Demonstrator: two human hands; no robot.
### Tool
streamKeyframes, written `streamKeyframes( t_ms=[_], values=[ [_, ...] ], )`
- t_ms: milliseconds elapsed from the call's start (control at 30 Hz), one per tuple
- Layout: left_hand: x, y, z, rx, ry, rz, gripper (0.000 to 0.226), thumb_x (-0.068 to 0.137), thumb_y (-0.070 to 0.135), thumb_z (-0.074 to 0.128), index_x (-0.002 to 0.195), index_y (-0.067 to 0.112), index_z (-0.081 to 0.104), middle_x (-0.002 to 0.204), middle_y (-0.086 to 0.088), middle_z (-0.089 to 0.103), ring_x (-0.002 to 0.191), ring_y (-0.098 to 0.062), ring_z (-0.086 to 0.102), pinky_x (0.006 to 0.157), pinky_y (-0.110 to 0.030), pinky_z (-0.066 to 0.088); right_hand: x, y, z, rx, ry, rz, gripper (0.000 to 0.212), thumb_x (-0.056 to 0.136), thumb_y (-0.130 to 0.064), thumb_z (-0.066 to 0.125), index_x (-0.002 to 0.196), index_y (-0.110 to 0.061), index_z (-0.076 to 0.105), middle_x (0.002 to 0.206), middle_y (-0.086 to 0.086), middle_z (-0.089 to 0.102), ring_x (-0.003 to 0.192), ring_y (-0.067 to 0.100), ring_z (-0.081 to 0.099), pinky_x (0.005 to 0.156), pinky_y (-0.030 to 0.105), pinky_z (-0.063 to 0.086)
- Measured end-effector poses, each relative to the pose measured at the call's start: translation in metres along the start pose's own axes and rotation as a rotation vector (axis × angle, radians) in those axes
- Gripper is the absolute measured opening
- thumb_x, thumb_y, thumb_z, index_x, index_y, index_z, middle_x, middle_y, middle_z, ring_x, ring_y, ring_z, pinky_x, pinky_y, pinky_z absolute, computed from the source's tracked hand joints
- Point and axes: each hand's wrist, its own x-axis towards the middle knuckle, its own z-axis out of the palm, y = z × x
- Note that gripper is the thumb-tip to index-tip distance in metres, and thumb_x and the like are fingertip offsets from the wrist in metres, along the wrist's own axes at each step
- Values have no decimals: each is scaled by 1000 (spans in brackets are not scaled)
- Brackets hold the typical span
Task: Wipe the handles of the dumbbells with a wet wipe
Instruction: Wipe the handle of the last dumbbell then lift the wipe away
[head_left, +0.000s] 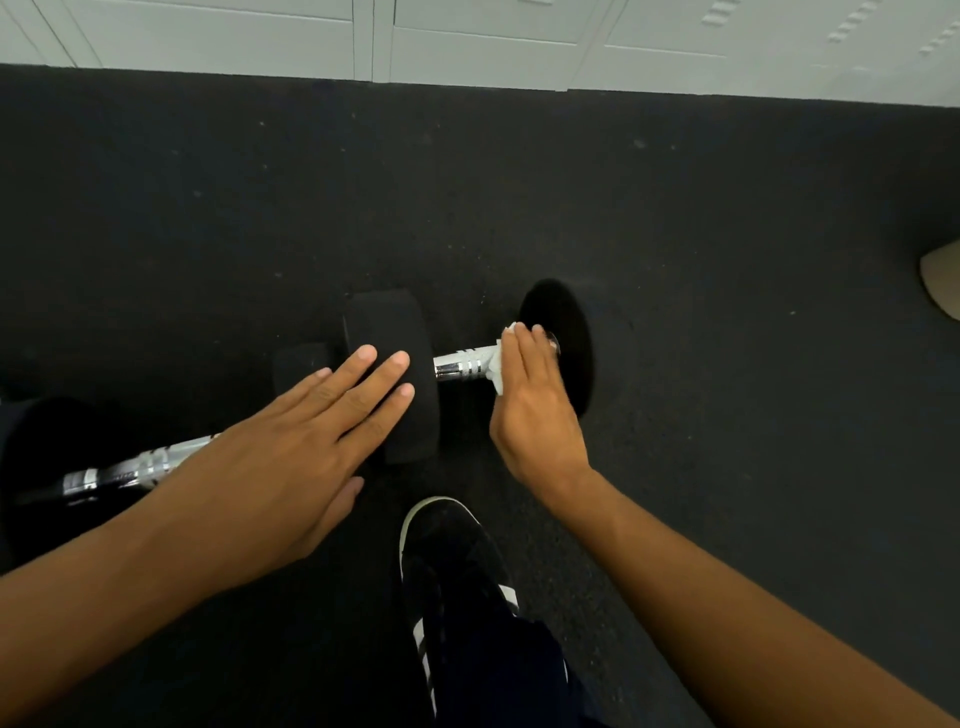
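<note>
So the dumbbell (457, 364) lay on the black rubber floor (727, 234) with its chrome handle (462, 364) running left to right, slightly uphill toward the right head (563, 338). The right hand (535, 410) was the one on the job, fingers (524, 348) pressed together and curled over the handle's right end, clamping a white wet wipe (496, 366) against the metal. The bare stretch of handle sat just to the left of those fingers, so I'd guess the stroke had to go that way. The left hand (291, 452) rested flat on the left head (392, 374), fingers loosely spread, holding nothing. A second dumbbell's handle (130, 470) lay partly under that forearm, looking untouched.
</note>
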Motion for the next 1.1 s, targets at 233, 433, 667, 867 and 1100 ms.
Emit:
streamKeyframes(
  t_ms=[233,433,667,867,1100],
  values=[
    [4,-3,3,-17,-19,-11,99,78,38,76,159,9,28,170,-15,15,155,-31,14,122,-37,4,-5,-40,6,133,-70,-271,55,99,-10,33,151,5,38,158,21,41,154,35,25,129,40,11],
    [3,-3,1,-17,-33,3,97,81,39,72,161,11,25,171,-12,13,156,-30,15,120,-42,17,8,10,2,53,16,-63,51,94,4,41,144,4,49,149,22,51,148,39,36,124,51,28],
    [2,-3,-1,-46,-37,-6,94,80,39,71,160,11,28,170,-13,18,154,-28,15,121,-40,15,6,-23,4,187,-50,-34,57,92,13,42,148,4,44,156,19,42,154,36,22,128,50,18],
    [-1,-5,-9,-136,-85,-10,84,88,42,56,161,16,23,171,-7,12,157,-24,11,125,-37,14,-12,-61,-26,474,-108,10,44,99,1,44,140,-12,57,140,9,62,134,17,54,115,27,40],
    [4,7,-32,-592,-30,-224,67,97,60,32,159,41,15,166,24,14,150,14,8,125,-25,19,0,-85,-84,1073,128,562,35,92,-16,41,100,-26,74,96,2,76,95,24,70,86,47,55]
  ],
)
